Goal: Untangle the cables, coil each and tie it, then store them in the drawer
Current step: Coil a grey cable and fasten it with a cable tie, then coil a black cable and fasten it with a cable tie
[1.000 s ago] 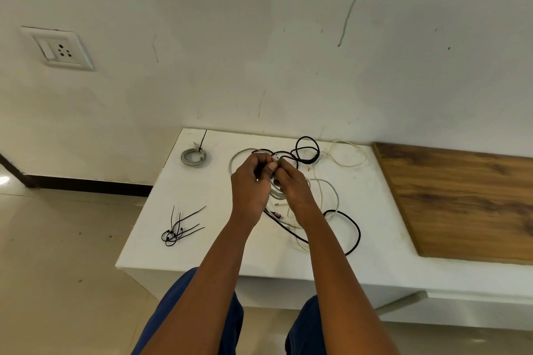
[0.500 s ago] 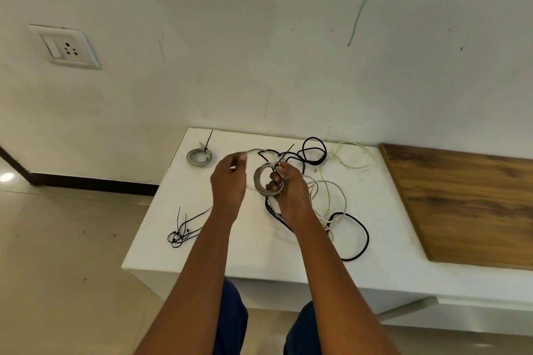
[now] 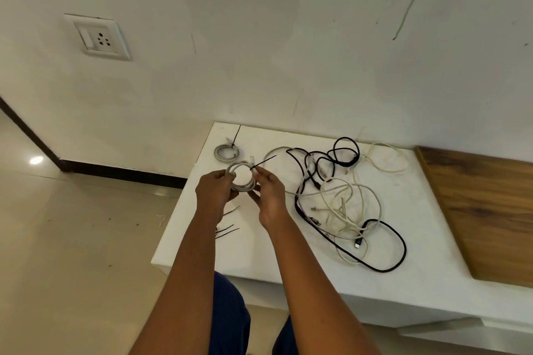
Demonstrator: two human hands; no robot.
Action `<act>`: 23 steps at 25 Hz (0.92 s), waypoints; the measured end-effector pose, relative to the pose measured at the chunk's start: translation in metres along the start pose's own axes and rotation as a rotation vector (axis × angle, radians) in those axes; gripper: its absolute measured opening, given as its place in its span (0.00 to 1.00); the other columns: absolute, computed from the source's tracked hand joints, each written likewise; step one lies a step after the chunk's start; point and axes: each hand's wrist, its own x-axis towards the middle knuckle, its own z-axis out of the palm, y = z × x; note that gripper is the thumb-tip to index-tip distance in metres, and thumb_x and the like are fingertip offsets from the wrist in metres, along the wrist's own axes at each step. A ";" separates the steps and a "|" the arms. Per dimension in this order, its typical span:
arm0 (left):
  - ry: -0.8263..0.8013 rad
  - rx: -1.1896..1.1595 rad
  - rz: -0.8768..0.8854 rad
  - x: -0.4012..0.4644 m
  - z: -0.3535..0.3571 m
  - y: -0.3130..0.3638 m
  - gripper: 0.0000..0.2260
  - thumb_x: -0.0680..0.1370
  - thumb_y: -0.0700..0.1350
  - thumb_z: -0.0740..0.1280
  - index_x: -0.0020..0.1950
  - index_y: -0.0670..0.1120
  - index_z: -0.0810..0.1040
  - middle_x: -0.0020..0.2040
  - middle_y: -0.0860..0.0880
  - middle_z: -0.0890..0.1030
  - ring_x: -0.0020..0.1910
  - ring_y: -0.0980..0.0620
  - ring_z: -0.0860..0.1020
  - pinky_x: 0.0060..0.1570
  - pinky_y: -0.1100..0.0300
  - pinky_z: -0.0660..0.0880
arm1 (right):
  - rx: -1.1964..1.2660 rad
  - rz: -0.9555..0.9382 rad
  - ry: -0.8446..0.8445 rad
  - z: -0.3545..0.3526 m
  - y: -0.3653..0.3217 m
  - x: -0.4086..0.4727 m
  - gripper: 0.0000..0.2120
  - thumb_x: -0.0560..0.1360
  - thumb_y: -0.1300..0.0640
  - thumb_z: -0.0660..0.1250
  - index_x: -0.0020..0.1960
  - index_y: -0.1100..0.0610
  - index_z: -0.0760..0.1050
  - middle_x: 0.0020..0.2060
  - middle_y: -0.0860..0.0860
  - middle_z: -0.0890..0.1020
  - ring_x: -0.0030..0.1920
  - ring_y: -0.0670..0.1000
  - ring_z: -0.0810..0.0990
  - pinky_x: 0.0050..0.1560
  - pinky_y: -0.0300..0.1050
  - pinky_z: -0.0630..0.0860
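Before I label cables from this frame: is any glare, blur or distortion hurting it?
Head view: glare spot only on the floor; wide-angle lens bends the wall edges; the coil between the left hand and right hand is slightly soft; the tangle reads clearly.

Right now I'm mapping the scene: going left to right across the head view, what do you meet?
wall socket → left hand → coiled white cable → right hand → tangled cables → wooden panel
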 end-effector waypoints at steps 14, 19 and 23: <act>0.152 0.465 0.085 0.029 -0.027 -0.019 0.05 0.77 0.33 0.62 0.50 0.37 0.76 0.53 0.37 0.77 0.56 0.38 0.76 0.52 0.54 0.72 | -0.211 0.001 0.061 0.021 0.034 0.022 0.13 0.77 0.69 0.61 0.61 0.66 0.75 0.57 0.60 0.79 0.57 0.55 0.79 0.63 0.45 0.74; 0.175 0.661 0.339 0.010 -0.012 -0.017 0.18 0.77 0.36 0.64 0.67 0.37 0.69 0.64 0.36 0.68 0.61 0.38 0.71 0.57 0.53 0.68 | -0.296 -0.013 0.053 -0.002 0.009 0.016 0.12 0.78 0.65 0.61 0.61 0.62 0.74 0.54 0.57 0.79 0.49 0.52 0.79 0.59 0.46 0.75; -0.054 0.581 0.400 -0.009 0.022 -0.015 0.16 0.76 0.36 0.66 0.64 0.40 0.72 0.61 0.40 0.74 0.59 0.43 0.73 0.56 0.57 0.68 | -0.479 -0.237 0.035 -0.035 -0.024 0.004 0.08 0.75 0.66 0.63 0.52 0.60 0.78 0.51 0.59 0.82 0.46 0.51 0.80 0.58 0.47 0.77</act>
